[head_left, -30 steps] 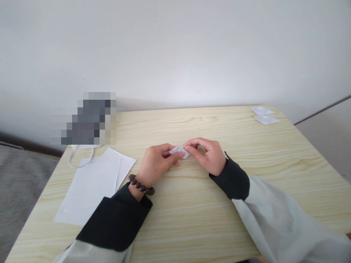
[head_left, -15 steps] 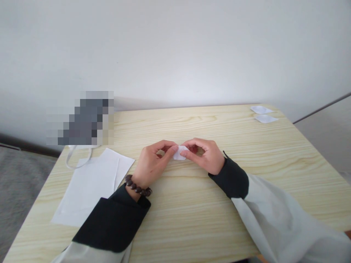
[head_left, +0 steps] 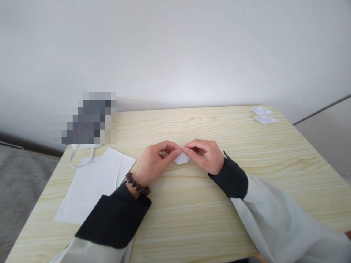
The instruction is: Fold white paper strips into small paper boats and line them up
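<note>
A small folded piece of white paper (head_left: 182,158) is held just above the middle of the light wooden table (head_left: 192,219). My left hand (head_left: 155,162) pinches its upper left edge between thumb and forefinger. My right hand (head_left: 205,155) pinches its upper right edge the same way, so the fingertips of both hands almost meet over the paper. A dark bead bracelet (head_left: 137,184) circles my left wrist. Both sleeves are black at the cuff and pale grey above.
Flat white paper sheets (head_left: 93,186) lie at the table's left, with a white cord loop (head_left: 79,159) at their far corner. Two small folded white paper pieces (head_left: 263,114) rest at the far right corner. A blurred-out dark object (head_left: 85,118) stands at the far left edge by the wall.
The small paper has been turned in my fingers and now hangs lower, pointing down. Both hands stayed together at mid table, shifting only slightly.
</note>
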Motion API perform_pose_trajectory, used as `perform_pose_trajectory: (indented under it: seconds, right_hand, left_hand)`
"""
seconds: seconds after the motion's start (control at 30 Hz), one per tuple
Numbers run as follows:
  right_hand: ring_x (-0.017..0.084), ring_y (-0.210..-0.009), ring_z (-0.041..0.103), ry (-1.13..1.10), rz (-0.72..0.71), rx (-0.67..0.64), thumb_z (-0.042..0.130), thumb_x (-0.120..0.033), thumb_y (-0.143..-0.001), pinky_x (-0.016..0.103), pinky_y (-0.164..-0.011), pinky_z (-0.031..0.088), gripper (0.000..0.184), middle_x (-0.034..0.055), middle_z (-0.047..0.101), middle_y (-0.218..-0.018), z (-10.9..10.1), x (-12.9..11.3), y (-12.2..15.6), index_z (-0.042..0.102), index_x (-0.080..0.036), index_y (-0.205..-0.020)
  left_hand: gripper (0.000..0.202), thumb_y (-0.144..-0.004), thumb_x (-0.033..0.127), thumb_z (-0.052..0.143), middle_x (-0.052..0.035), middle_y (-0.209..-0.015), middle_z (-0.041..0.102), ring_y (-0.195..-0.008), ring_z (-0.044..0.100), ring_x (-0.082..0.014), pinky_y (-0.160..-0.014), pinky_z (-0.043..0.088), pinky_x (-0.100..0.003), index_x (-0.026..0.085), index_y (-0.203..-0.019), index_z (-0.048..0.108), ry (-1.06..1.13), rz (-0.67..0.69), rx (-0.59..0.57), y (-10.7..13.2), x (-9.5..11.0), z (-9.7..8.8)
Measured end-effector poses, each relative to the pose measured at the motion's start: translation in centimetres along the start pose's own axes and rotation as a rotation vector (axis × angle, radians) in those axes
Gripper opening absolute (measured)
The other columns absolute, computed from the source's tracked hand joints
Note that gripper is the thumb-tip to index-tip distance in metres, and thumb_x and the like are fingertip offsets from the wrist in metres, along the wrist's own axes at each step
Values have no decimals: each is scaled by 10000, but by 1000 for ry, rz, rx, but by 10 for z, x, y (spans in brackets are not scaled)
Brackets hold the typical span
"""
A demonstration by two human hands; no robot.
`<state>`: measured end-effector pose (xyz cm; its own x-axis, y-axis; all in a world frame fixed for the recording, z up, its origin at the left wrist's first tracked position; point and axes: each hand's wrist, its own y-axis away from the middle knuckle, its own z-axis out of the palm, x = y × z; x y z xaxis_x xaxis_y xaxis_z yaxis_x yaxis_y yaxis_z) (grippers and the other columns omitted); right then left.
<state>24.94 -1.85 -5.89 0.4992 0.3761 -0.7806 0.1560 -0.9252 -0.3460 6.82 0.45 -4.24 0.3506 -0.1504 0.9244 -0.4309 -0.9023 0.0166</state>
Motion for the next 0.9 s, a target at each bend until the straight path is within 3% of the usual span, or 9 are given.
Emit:
perform_pose_trajectory:
  seconds: [0.37,0.67,0.8,0.9]
  right_hand:
    - [115,-595,637,48,35,98,605,-280,-822,211,-570,481,158,14,716,-706,3,2,1,702,-177,-750]
    - [128,-539,661,-155,217,223,622,-316,-802,200,-511,520,169,14,712,-641,4,0,0,692,-169,-752]
    - [128,-574,677,-256,221,326,638,-303,-794,208,-555,559,137,12,727,-693,5,3,1,688,-176,-779]
    - [133,-627,691,-286,187,359,649,-292,-788,231,-621,586,117,13,740,-758,5,4,2,688,-182,-800]
  left_hand:
    - [178,-731,351,683,14,-694,714,-473,531,-75,-498,446,-184,183,-765,729,-34,-90,213,0,3,0]
    - [152,-737,296,690,-15,-768,740,-637,654,-111,-615,542,-182,150,-779,705,175,-77,368,1,6,4]
    - [197,-759,323,667,-49,-836,739,-679,668,-135,-623,562,-216,129,-798,668,227,-73,351,-1,4,4]
    - [228,-783,357,639,-55,-831,730,-720,677,-153,-616,573,-237,134,-821,610,286,-75,254,-3,-2,4]
